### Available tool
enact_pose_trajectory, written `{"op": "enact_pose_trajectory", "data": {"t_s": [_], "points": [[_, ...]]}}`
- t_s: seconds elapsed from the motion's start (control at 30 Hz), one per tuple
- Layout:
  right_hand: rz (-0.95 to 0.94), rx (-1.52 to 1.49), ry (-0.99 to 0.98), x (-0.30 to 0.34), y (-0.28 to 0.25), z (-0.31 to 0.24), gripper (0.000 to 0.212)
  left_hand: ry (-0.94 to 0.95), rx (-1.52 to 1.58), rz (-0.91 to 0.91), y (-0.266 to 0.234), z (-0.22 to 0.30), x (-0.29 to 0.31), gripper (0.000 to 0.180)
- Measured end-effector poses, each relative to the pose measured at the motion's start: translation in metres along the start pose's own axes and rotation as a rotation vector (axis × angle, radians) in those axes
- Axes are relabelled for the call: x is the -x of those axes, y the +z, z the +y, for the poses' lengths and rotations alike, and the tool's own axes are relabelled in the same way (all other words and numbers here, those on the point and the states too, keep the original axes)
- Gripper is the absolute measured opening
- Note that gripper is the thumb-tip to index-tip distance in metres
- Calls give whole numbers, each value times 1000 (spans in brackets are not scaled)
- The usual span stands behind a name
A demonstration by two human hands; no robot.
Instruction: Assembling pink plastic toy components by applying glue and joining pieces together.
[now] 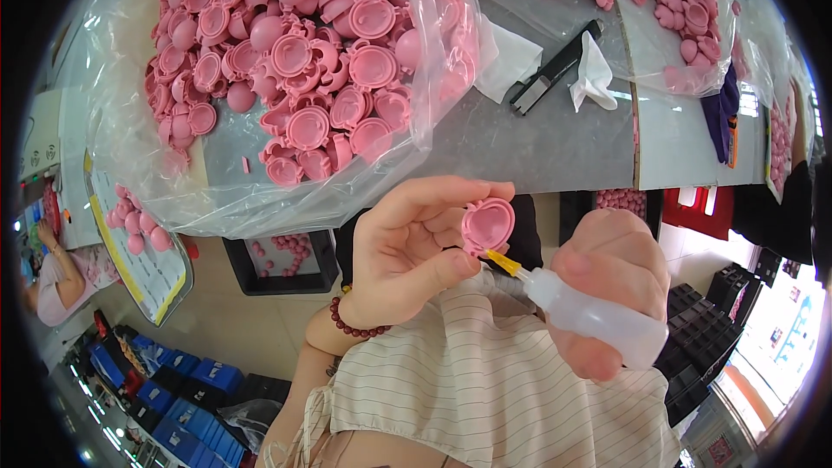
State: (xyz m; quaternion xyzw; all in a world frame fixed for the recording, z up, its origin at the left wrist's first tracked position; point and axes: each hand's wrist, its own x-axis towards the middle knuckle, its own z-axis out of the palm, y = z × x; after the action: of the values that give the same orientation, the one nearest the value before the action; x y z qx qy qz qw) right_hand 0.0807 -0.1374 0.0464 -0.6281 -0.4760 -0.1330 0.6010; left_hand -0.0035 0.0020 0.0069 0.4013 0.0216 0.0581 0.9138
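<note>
Pinching a pink shell (488, 224) in the left hand (399, 247), at the centre of the frame, open round face toward the view. Wrapping the right hand (620, 270) around a translucent bottle (600, 316), just right of centre, and pointing its yellow tip (504, 263) at the shell's lower edge.

Could overdose or smear the shell by squeezing too hard, to judge by the bottle's soft-looking wall. Could wet the left thumb (455, 269) by slipping off the edge, so near to the tip. Might drop the shell by loosening the pinch, away from the table (576, 152) and in front of the striped top (433, 373).

Cannot tell whether touching or just short at the tip, nor whether letting anything out. Hard to judge how full inside the bottle. Cannot see the shell's back, behind the rim. Cannot follow the bag (422, 61) of shells at upper left past the top edge.
</note>
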Motion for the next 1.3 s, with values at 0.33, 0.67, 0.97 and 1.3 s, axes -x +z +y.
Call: {"op": "enact_pose_trajectory", "data": {"t_s": [0.33, 0.67, 0.97, 1.3], "points": [[50, 59, 13, 4, 1, 3, 65, 46, 28, -101, 0, 0, -1, 44], [105, 46, -9, 4, -3, 6, 65, 24, -117, 1, 6, 4, 1, 49], [107, 87, -46, 7, -1, 11, 63, 240, -438, 23, 4, -1, 3, 40], [670, 377, 213, 7, -47, 43, 42, 131, 206, -186, -14, -8, -3, 43]]}}
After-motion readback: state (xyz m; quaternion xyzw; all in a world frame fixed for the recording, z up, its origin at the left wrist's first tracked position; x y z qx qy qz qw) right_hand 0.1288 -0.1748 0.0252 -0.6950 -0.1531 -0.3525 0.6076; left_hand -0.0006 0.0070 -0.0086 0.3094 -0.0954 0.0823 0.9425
